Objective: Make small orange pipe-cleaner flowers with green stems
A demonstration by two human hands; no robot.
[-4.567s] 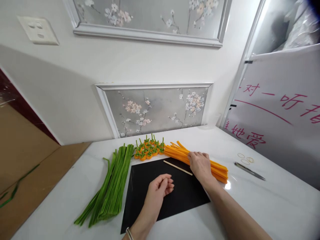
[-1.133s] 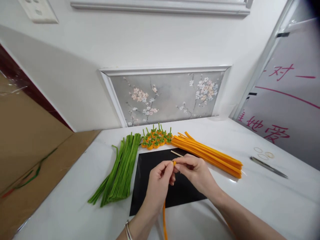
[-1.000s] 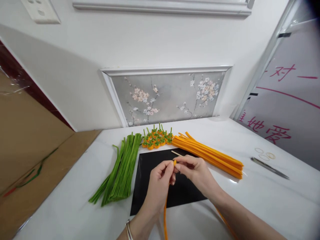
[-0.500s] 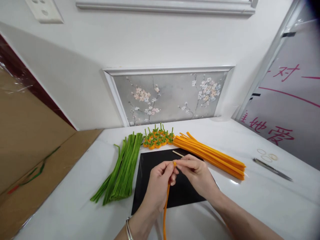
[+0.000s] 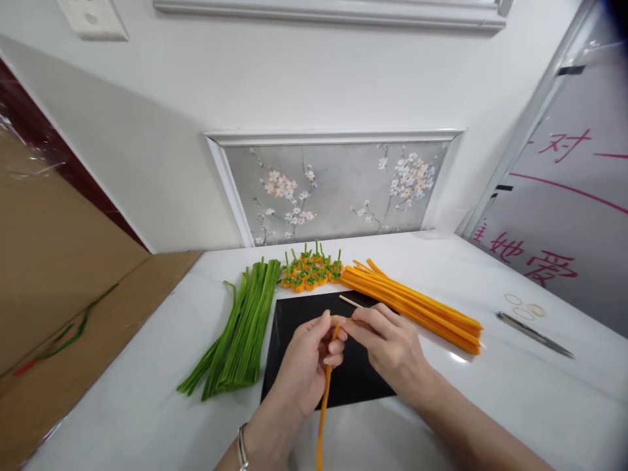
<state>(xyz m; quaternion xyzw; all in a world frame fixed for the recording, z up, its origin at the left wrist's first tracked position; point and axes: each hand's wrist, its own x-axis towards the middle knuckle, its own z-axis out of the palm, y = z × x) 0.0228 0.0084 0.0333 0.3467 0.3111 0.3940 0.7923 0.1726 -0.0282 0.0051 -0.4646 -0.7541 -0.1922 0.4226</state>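
An orange pipe cleaner [image 5: 324, 400] hangs down from between my two hands, its upper part bent near the fingertips. My left hand [image 5: 308, 353] is closed on it, thumb and fingers pinching. Close against it, my right hand [image 5: 390, 340] also pinches the upper part of the pipe cleaner. The fingers partly hide the bend. Beneath the hands lies a black mat [image 5: 294, 333]. A thin pale stick [image 5: 349, 301] pokes out beyond my right hand; its other end is hidden.
Green pipe cleaners [image 5: 248, 333] lie bundled on the left, orange pipe cleaners [image 5: 417, 307] on the right. Several small orange and green pieces [image 5: 311, 271] stand behind the mat. Tweezers [image 5: 534, 334] and rubber bands [image 5: 524, 307] lie far right. Cardboard [image 5: 98, 327] borders the left.
My right hand has shifted slightly, and its fingers are more curled. My left hand's grip has opened a little around the pipe cleaner, showing more of its bent upper part.
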